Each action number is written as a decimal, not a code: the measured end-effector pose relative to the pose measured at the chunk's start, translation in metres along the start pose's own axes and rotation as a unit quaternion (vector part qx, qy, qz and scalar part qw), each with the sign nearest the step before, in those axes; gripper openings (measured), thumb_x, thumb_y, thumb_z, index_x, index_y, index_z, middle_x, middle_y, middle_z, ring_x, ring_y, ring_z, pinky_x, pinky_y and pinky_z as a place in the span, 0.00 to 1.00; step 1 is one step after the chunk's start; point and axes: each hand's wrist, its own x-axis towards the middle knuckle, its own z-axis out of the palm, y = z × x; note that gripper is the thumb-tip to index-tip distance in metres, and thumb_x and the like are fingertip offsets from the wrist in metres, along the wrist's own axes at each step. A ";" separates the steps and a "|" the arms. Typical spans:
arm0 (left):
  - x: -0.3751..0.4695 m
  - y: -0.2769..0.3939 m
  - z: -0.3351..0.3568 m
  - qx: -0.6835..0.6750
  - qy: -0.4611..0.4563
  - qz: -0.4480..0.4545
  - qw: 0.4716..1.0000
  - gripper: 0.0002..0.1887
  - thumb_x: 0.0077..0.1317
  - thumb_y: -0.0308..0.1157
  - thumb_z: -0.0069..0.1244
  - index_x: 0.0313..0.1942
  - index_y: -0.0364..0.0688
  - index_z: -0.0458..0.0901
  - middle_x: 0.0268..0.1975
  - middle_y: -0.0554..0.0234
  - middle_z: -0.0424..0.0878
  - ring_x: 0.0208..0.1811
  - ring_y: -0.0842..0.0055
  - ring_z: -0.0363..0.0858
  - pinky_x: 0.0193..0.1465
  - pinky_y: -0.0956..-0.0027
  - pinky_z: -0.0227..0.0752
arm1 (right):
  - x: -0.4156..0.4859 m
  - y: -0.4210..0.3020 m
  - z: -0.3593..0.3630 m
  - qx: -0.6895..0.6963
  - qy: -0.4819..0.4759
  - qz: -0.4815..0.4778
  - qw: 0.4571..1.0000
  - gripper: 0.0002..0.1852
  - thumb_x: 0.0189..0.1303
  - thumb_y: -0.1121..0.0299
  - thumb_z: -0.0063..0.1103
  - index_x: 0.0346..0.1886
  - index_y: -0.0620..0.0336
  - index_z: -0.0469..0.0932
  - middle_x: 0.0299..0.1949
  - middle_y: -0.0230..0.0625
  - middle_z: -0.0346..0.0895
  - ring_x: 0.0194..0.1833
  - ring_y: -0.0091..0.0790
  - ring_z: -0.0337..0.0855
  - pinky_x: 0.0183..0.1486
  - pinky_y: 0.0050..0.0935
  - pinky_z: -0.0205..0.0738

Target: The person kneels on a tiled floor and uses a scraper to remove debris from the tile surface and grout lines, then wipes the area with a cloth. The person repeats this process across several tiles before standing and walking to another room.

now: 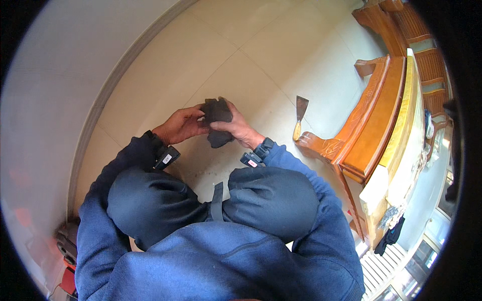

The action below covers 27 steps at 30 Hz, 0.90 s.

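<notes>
Between my hands, above the tiled floor, is a dark brown bundle [217, 113] that looks like crumpled cloth. My right hand [241, 128] grips its right side, with the thumb lying across the front. My left hand [184, 122] pinches its upper left edge with the fingertips, and a small gap shows between thumb and fingers. The lower end of the bundle hangs free below the right thumb. Which fingers lie behind it is hidden. To the right, a putty knife [300, 116] with a wooden handle lies on the floor, apart from both hands.
A carved wooden bench [371, 124] stands at right, its foot close to the putty knife handle. A pale cushion or mattress [403, 139] rests along it. At left runs a wall with a grey skirting strip [109, 86]. My bent knees [271, 199] are below the hands.
</notes>
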 end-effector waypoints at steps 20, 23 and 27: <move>-0.119 -0.130 -0.145 0.425 0.105 -0.213 0.874 0.22 0.77 0.48 0.47 0.37 0.39 0.86 0.32 0.61 0.86 0.32 0.76 0.82 0.34 0.68 0.75 | -0.011 0.070 -0.221 -0.585 0.301 -0.175 0.733 0.41 0.49 0.82 0.64 0.72 0.66 0.65 0.74 0.57 0.63 0.75 0.60 0.61 0.78 0.47 0.58; -0.114 -0.143 -0.155 0.353 0.154 -0.241 0.891 0.21 0.77 0.47 0.47 0.36 0.39 0.87 0.30 0.62 0.87 0.30 0.77 0.82 0.34 0.67 0.74 | -0.051 0.087 -0.167 -0.590 0.208 -0.124 0.770 0.43 0.46 0.84 0.64 0.73 0.64 0.66 0.75 0.54 0.62 0.77 0.57 0.59 0.80 0.46 0.56; -0.113 -0.146 -0.158 0.363 0.175 -0.250 0.880 0.22 0.76 0.46 0.46 0.34 0.39 0.88 0.28 0.62 0.86 0.28 0.76 0.81 0.34 0.65 0.74 | -0.082 0.085 -0.126 -0.550 0.055 -0.126 0.824 0.41 0.43 0.85 0.64 0.69 0.58 0.72 0.67 0.47 0.73 0.68 0.54 0.72 0.74 0.47 0.67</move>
